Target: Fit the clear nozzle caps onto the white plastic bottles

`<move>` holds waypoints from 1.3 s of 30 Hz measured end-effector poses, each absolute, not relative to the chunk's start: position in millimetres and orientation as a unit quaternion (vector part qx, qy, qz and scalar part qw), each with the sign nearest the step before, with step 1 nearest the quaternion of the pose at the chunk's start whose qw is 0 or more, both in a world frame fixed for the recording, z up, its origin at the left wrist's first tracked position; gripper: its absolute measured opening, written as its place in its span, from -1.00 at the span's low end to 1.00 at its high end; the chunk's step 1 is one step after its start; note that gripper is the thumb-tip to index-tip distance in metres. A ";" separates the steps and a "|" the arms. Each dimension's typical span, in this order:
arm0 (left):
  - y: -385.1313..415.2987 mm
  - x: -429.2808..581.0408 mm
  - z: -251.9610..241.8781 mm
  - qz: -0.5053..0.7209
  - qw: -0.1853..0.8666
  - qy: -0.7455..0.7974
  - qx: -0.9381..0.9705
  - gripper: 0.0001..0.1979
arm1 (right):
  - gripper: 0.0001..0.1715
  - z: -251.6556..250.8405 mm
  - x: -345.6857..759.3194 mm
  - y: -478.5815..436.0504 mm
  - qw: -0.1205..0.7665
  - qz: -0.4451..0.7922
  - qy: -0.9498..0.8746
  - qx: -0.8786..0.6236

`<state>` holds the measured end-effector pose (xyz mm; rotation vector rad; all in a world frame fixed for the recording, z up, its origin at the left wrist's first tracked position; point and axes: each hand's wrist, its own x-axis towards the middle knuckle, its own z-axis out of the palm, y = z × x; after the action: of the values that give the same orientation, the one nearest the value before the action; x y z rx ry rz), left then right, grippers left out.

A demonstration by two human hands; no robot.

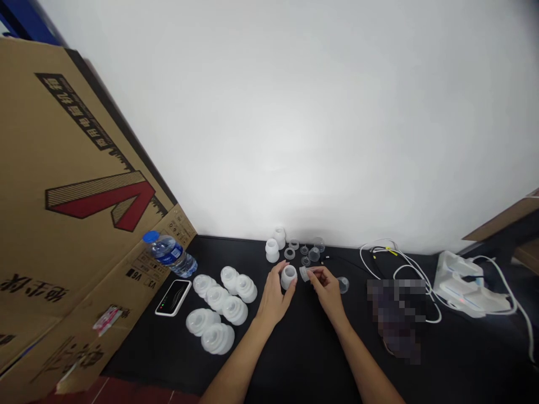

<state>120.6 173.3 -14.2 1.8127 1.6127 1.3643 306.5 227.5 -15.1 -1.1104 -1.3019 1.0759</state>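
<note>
My left hand (275, 294) is wrapped around a small white bottle (289, 276) with a round open mouth, standing on the black table (303, 359). Between the fingertips of my right hand (326, 289) is a clear ridged plastic ring (304, 273), tilted just right of the bottle mouth and apart from it. Beyond my hands stand two more white bottles (272, 251). Loose rings (289, 253) and small clear domed parts (314, 254) lie beside them. Another clear dome (343, 285) rests right of my right hand.
Several capped white bottles (217, 298) stand in a group at left. A phone-like device (173, 297) and a water bottle (172, 255) lie by a large cardboard box (84, 196). At right are white cables (410, 261), a pixelated dark item (396, 317) and a white charging dock (463, 286).
</note>
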 end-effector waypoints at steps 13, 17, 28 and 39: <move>177.6 122.4 -15.3 0.423 0.205 0.642 0.605 -0.47 | -0.43 -13.8 306.9 226.9 0.535 0.447 -0.543 -0.468; 178.2 120.8 -15.0 0.415 0.233 0.653 0.589 -0.62 | -0.44 -18.3 308.0 228.8 0.535 0.463 -0.530 -0.468; 179.4 120.0 -7.2 0.507 0.223 0.576 0.601 -0.56 | -0.53 -21.0 310.7 233.0 0.563 0.583 -0.414 -0.414; 185.3 116.2 -16.4 0.590 0.312 0.539 0.514 -0.48 | -0.57 -17.1 315.7 233.6 0.560 0.575 -0.440 -0.403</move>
<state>116.2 185.3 -16.4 1.3568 1.4221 1.5572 315.7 233.6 -17.1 -0.9489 -1.0364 1.3563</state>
